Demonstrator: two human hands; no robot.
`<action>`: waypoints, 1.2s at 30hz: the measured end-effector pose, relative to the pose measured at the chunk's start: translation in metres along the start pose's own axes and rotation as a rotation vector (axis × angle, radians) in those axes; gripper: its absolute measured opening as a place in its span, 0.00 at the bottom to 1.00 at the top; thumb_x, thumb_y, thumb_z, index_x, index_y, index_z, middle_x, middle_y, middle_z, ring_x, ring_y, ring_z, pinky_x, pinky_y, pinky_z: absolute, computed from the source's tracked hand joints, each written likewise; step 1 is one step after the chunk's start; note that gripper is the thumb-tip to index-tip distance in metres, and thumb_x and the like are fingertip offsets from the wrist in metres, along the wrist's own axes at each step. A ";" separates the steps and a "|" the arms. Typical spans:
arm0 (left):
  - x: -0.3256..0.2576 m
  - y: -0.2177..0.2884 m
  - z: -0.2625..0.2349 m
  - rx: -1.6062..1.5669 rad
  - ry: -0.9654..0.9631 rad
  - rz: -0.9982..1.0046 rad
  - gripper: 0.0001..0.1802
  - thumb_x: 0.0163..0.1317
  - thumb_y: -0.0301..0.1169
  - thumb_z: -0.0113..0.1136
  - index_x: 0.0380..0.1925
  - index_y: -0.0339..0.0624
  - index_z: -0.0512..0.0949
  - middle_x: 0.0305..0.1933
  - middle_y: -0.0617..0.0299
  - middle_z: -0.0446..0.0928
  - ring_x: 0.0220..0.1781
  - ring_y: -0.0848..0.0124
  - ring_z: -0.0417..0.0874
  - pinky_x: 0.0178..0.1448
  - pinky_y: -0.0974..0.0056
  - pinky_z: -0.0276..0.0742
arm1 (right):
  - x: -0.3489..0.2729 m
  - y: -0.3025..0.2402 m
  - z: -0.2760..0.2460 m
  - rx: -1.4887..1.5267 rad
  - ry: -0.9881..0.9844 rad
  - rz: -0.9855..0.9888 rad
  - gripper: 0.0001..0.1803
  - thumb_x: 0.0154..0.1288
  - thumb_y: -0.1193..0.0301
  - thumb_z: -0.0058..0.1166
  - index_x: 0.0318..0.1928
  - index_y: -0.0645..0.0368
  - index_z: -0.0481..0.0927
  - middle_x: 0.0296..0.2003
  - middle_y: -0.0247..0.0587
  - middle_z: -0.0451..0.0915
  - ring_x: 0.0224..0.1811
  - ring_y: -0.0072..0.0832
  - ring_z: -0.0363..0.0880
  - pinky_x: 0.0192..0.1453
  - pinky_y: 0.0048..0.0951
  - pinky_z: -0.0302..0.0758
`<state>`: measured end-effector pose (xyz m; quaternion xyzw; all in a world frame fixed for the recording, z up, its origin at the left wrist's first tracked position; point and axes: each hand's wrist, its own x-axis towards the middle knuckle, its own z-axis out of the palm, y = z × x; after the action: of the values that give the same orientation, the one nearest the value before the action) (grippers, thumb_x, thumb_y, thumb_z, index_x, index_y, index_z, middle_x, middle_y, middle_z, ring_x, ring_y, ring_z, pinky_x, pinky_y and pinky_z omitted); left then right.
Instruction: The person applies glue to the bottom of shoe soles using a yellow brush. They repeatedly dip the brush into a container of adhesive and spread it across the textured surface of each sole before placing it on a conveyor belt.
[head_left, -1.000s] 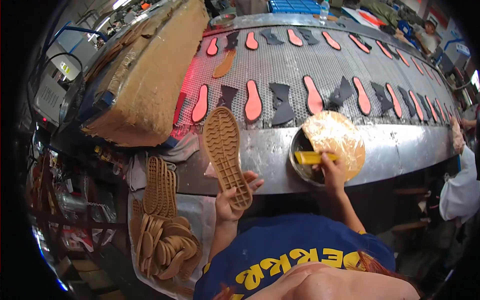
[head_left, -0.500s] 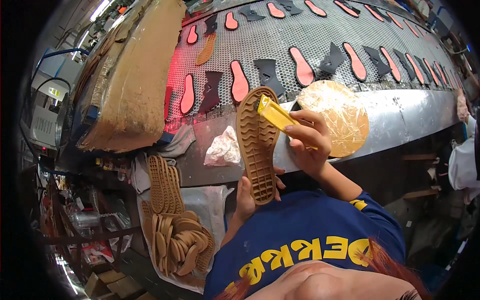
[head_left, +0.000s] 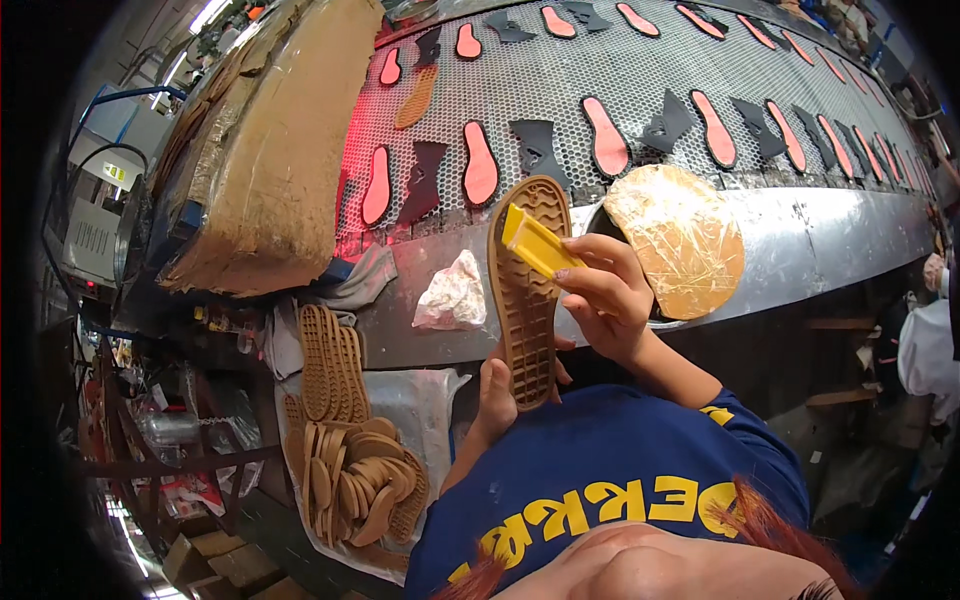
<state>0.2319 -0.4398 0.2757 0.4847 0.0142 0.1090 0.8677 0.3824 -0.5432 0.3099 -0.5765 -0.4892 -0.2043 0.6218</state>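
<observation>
My left hand [head_left: 494, 394] grips a tan rubber shoe sole [head_left: 530, 345] near its heel end and holds it upright above the table edge. The sole's ridged, rimmed side faces me. Between the thumb and fingers of my right hand [head_left: 612, 292] is a flat yellow brush [head_left: 535, 243], its far end against the wide toe part of the sole. Whether its tip is wet I cannot tell. Just right of that hand, a round tape-covered board [head_left: 680, 240] partly covers a dark-rimmed pot.
Pink insoles [head_left: 481, 165] and black upper pieces [head_left: 538, 150] lie in rows on a metal mesh conveyor [head_left: 640, 60]. A crumpled white cloth [head_left: 452, 292] sits on the metal ledge. More tan soles [head_left: 355, 480] are piled at lower left. A large cardboard-covered box [head_left: 270, 150] stands at left.
The yellow brush has shifted slightly down and left over the sole and turned in my right hand's fingers. The sole has moved slightly right. My left hand keeps its grip.
</observation>
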 end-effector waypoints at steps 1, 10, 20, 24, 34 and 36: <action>0.000 0.000 -0.001 -0.009 -0.001 0.003 0.46 0.65 0.67 0.38 0.62 0.33 0.60 0.53 0.43 0.74 0.39 0.66 0.82 0.31 0.69 0.81 | 0.000 0.000 -0.001 0.020 -0.018 -0.003 0.13 0.61 0.69 0.62 0.44 0.64 0.80 0.50 0.54 0.74 0.48 0.41 0.80 0.51 0.34 0.79; 0.000 0.004 -0.015 -0.074 0.023 -0.045 0.49 0.62 0.72 0.26 0.58 0.35 0.65 0.39 0.45 0.79 0.28 0.66 0.83 0.26 0.68 0.80 | -0.006 -0.009 -0.009 0.193 -0.270 -0.008 0.11 0.61 0.73 0.60 0.41 0.64 0.77 0.49 0.55 0.76 0.49 0.45 0.79 0.52 0.36 0.76; 0.031 0.019 -0.022 -0.258 0.229 0.143 0.48 0.67 0.67 0.16 0.59 0.33 0.66 0.49 0.40 0.77 0.36 0.60 0.83 0.36 0.60 0.81 | -0.018 -0.027 -0.005 0.301 -0.461 -0.013 0.11 0.58 0.74 0.62 0.41 0.63 0.76 0.49 0.53 0.75 0.44 0.44 0.80 0.45 0.36 0.78; 0.035 0.030 -0.018 -0.275 0.254 0.132 0.51 0.65 0.69 0.15 0.61 0.33 0.65 0.50 0.36 0.77 0.35 0.59 0.83 0.41 0.59 0.81 | -0.013 -0.022 -0.006 0.376 -0.507 0.026 0.10 0.60 0.75 0.60 0.41 0.62 0.75 0.50 0.52 0.75 0.44 0.42 0.81 0.44 0.33 0.78; 0.034 0.047 -0.012 -0.382 0.291 -0.057 0.53 0.62 0.72 0.18 0.63 0.33 0.61 0.49 0.37 0.76 0.32 0.54 0.83 0.12 0.60 0.76 | 0.001 -0.004 -0.013 0.845 -0.581 0.505 0.04 0.71 0.74 0.47 0.43 0.61 0.71 0.52 0.48 0.75 0.51 0.30 0.77 0.55 0.29 0.74; 0.031 0.044 -0.020 -0.412 0.261 -0.091 0.52 0.62 0.72 0.19 0.64 0.34 0.61 0.49 0.39 0.76 0.31 0.54 0.83 0.12 0.60 0.76 | 0.001 -0.002 -0.012 0.942 -0.575 0.602 0.04 0.73 0.74 0.44 0.45 0.60 0.67 0.50 0.47 0.76 0.43 0.23 0.75 0.49 0.25 0.74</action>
<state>0.2522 -0.3939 0.3049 0.2780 0.1256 0.1323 0.9431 0.3858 -0.5548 0.3139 -0.3851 -0.4906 0.3805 0.6828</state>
